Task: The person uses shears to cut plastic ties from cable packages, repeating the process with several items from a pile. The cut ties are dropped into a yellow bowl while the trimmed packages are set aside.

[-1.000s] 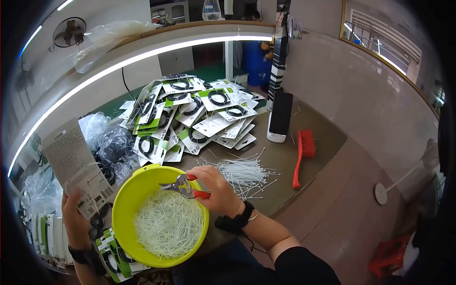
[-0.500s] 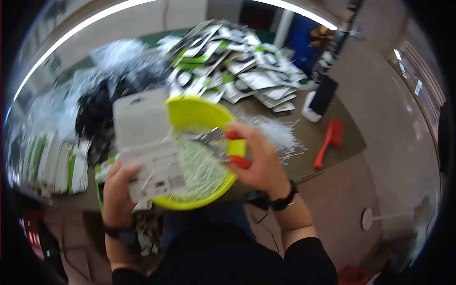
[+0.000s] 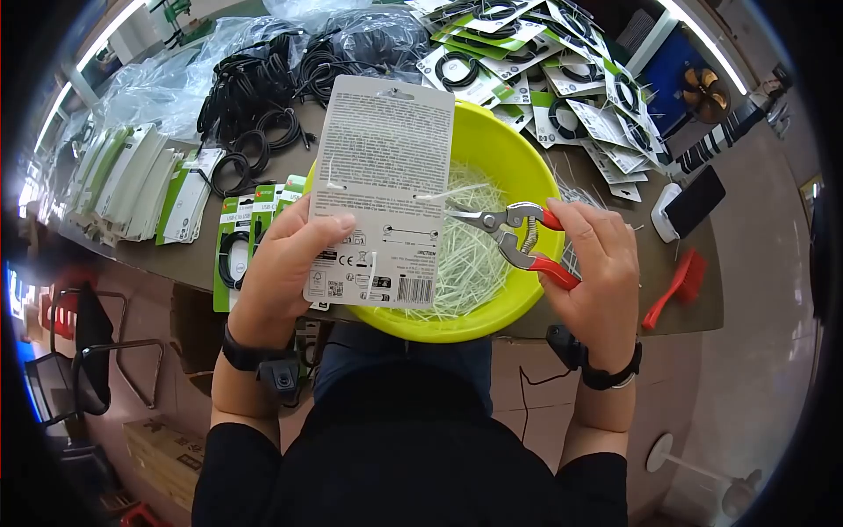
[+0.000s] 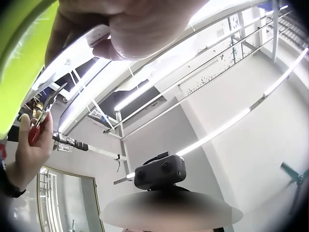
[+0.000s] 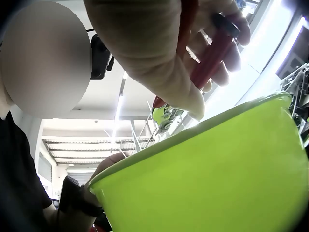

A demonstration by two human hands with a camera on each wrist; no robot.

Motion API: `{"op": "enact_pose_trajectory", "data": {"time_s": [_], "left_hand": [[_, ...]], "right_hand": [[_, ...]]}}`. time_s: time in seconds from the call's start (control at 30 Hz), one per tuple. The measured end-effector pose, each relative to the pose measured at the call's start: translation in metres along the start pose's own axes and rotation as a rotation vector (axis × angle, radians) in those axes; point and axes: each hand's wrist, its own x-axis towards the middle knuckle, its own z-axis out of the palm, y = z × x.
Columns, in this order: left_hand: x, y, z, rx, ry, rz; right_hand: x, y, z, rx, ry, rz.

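Note:
My left hand pinches a printed packaging card by its lower left edge, thumb on the printed back. White cable tie tails poke out of the card. In my right hand are red-handled pruning shears, thumb on one handle and fingers on the other. Their handles stand apart around a spring, and the blade tips reach close to the card's right edge, beside a white tie tail. Beneath both is a yellow-green tub, holding many cut white tie pieces; the card covers its left part.
Carded cables are heaped at the back right, with black cables in plastic bags at the back left. A row of cards stands at left. On the right are a red brush and a phone on a stand.
The card has come from the far left to in front of me, over the tub. The shears have moved nearer the card's right edge. The head view has tilted down and turned left.

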Motion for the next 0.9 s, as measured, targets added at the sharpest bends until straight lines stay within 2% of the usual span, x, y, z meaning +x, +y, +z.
{"op": "enact_pose_trajectory", "data": {"time_s": [0.47,0.57,0.6,0.7,0.73,0.83,0.9], "left_hand": [[-0.001,-0.001,0.004,0.031,-0.019,-0.065],[0.001,-0.001,0.004,0.042,-0.02,-0.068],[0.002,0.0,0.004,0.044,-0.02,-0.068],[0.005,0.004,0.004,0.038,-0.018,-0.089],[0.006,0.003,0.003,0.038,-0.004,-0.091],[0.013,-0.001,0.002,-0.02,0.018,-0.121],[0.013,-0.001,0.008,-0.028,0.014,-0.123]], "right_hand": [[0.002,0.002,0.004,-0.031,-0.006,-0.034],[-0.004,0.008,0.008,0.208,-0.133,0.128],[-0.005,0.009,0.007,0.209,-0.132,0.128],[-0.004,0.012,0.004,0.325,0.031,0.226],[-0.002,0.011,0.002,0.336,0.023,0.222],[0.004,0.007,-0.007,0.084,0.061,-0.065],[0.004,0.002,-0.006,0.064,0.033,-0.088]]}}
